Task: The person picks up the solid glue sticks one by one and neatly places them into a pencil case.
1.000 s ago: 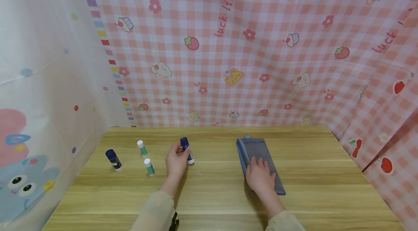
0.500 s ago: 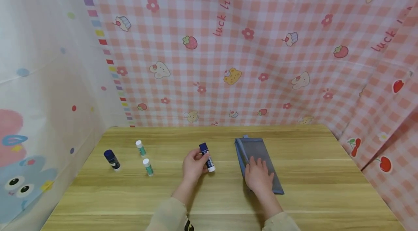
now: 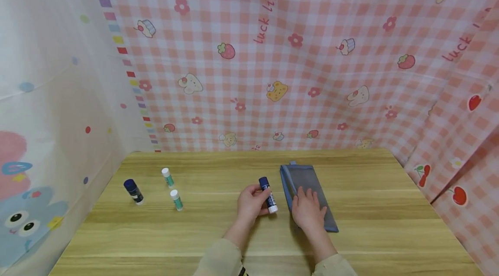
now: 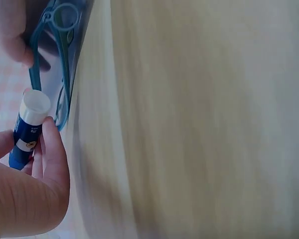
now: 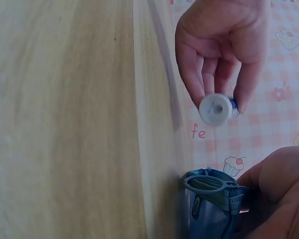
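A glue stick (image 3: 270, 200) with a dark blue cap and a white base is pinched between thumb and fingers of my left hand (image 3: 248, 204). It tilts just left of a grey-blue mesh zip pouch (image 3: 306, 175). My right hand (image 3: 308, 212) holds the pouch near its left edge, fingers spread over the mesh and thumb hidden from the head view. The left wrist view shows the pouch's mouth (image 4: 65, 64) gaping beside the glue stick's white end (image 4: 36, 105). In the right wrist view, the pouch's ring-shaped tab (image 5: 208, 182) lies by the right hand's fingers.
Left on the wooden table (image 3: 156, 241) stand another dark blue glue stick (image 3: 134, 191) and two smaller white-and-green sticks, one farther back (image 3: 167, 177) and one nearer (image 3: 176, 200). A pink checked cloth (image 3: 241, 72) hangs behind the table.
My left hand has carried the glue stick rightward and slightly nearer across the table, close to the pouch. The right hand and the pouch have stayed in place.
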The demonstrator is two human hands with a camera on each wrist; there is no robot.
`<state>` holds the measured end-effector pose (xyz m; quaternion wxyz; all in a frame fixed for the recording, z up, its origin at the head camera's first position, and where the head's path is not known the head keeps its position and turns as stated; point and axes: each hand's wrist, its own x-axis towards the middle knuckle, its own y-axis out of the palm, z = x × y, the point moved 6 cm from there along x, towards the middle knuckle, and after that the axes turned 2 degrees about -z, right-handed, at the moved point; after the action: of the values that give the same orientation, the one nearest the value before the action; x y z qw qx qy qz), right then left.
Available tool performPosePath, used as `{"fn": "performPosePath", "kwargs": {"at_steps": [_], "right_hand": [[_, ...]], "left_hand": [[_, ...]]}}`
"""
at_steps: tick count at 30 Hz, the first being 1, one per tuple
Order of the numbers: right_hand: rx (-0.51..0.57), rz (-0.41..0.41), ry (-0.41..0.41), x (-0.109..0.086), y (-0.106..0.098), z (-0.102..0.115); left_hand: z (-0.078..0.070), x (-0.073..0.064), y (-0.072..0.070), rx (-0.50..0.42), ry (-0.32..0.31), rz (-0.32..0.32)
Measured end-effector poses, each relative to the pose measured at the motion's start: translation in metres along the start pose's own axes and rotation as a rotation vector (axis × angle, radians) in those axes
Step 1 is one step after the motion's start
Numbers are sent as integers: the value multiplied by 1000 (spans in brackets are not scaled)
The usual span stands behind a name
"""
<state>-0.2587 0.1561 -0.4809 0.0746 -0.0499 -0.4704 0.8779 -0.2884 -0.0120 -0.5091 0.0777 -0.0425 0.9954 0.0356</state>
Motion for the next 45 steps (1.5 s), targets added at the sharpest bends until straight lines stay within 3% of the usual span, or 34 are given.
{"fn": "performPosePath", "kwargs": {"at_steps": [5, 17, 27, 45], "right_hand": [[13, -4, 0, 1, 1, 0], [66, -21, -4, 1, 2, -2], [77, -34, -15, -1, 2, -2], [65, -70, 10, -2, 5, -1]], "left_hand": [[4, -2, 12, -9, 1, 4], [6, -2, 31, 96, 26, -13], [3, -1, 41, 187, 31, -26], [-1, 1, 52, 258, 54, -8]]}}
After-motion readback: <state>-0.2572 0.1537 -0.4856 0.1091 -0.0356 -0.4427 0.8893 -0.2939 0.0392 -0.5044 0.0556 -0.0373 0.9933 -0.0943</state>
